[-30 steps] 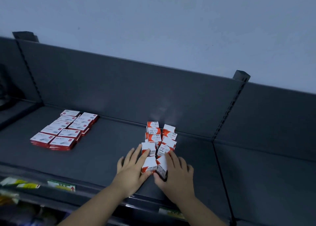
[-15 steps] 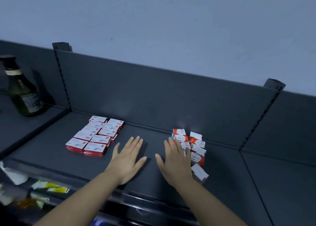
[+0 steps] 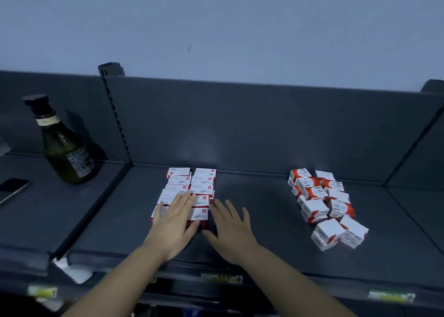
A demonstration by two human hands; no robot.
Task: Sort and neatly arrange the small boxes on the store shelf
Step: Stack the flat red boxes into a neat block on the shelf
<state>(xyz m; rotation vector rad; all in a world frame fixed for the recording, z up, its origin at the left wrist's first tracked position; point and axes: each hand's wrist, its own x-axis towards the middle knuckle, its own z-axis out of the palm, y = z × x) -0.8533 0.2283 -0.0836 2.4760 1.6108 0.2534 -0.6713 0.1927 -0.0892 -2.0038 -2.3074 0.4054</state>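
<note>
Head view: the left grip [image 3: 173,227] lies flat, fingers straight, on the nearest flat boxes [image 3: 203,188], which sit in two neat rows mid-shelf [image 3: 259,196]. The right grip [image 3: 231,232], fingers spread, holds nothing just beside them. Cube boxes [image 3: 314,207] cluster loosely well right. A bottle [image 3: 66,153] stands far left.

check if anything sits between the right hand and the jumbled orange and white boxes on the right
Nothing visible does. Only bare dark shelf lies between the right hand and the jumbled orange and white boxes. The flat red and white boxes are on the hand's other side, partly under the left hand.
</note>
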